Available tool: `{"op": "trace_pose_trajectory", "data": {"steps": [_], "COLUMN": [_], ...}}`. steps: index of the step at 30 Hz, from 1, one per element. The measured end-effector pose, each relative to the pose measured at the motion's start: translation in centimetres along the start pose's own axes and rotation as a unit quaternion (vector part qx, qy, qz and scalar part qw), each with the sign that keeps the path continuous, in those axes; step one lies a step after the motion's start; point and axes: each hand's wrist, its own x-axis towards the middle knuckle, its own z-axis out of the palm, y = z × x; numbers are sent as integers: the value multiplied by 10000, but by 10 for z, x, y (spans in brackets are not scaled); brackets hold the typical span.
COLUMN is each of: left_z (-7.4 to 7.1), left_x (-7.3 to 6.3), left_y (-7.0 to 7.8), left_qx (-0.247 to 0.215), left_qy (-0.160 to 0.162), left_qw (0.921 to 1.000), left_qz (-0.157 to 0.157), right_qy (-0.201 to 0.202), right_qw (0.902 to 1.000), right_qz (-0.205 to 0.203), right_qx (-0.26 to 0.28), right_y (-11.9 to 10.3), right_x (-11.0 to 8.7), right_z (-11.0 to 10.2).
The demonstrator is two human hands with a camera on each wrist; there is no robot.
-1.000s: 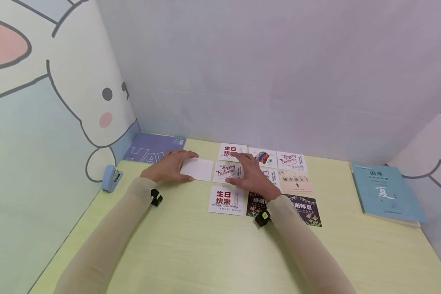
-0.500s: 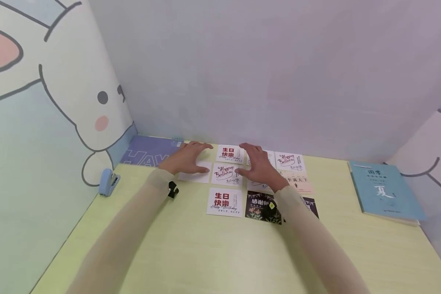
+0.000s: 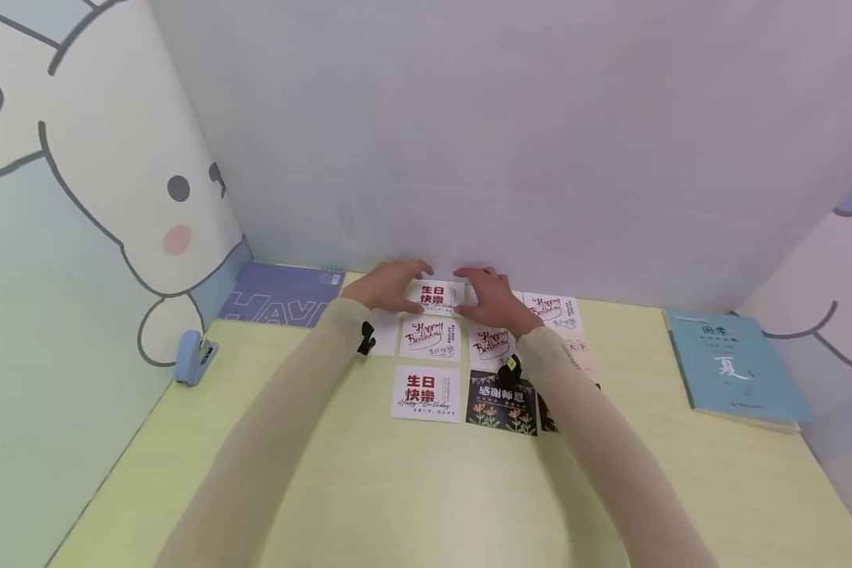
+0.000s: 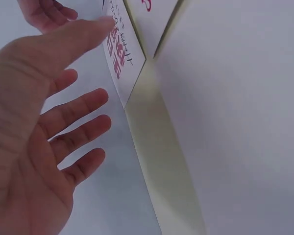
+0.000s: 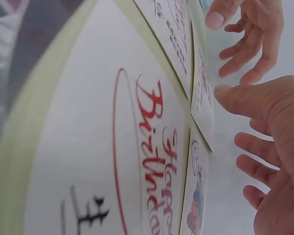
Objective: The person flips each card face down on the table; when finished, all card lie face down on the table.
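A white card with red Chinese characters (image 3: 436,295) lies in the back row of cards, near the far wall. My left hand (image 3: 389,285) is at its left edge, fingers spread and slightly bent; in the left wrist view the thumb (image 4: 63,46) overlaps the card. At the card's right side my right hand (image 3: 495,300) has its thumb and fingers apart, partly covering the neighbouring card. Whether either thumb touches the card I cannot tell. Just below lies a "Happy Birthday" card (image 3: 429,338), with a blank white card (image 3: 385,334) to its left, partly behind my left wrist.
The front row holds another red-lettered card (image 3: 426,394) and a dark flowered card (image 3: 502,404). At the back left lies a purple notebook (image 3: 284,293), with a blue stapler-like object (image 3: 194,357) nearer. A teal book (image 3: 734,367) lies at right.
Both hands have moved back toward the wall, from the middle row to the red-lettered card in the back row. The left hand has also shifted right, off the blank card. The cards keep their layout.
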Motion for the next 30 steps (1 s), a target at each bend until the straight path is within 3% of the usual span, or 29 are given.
{"op": "trace_pose_trajectory", "data": {"steps": [12, 20, 30], "left_z": [3, 3, 5], "left_x": [6, 12, 21], "left_y": [12, 19, 29], "left_qx": [-66, -13, -85], "left_qy": [-188, -198, -468], "left_qw": [9998, 9998, 9989], "left_qz": [-42, 78, 10], "right_qy": [-279, -276, -105], "right_qw": [9994, 9994, 9997], "right_qz": [169, 173, 196], "right_qx": [-93, -89, 29], "right_y": [-1, 2, 2], "right_x": [4, 2, -7], "right_z": [4, 5, -1]}}
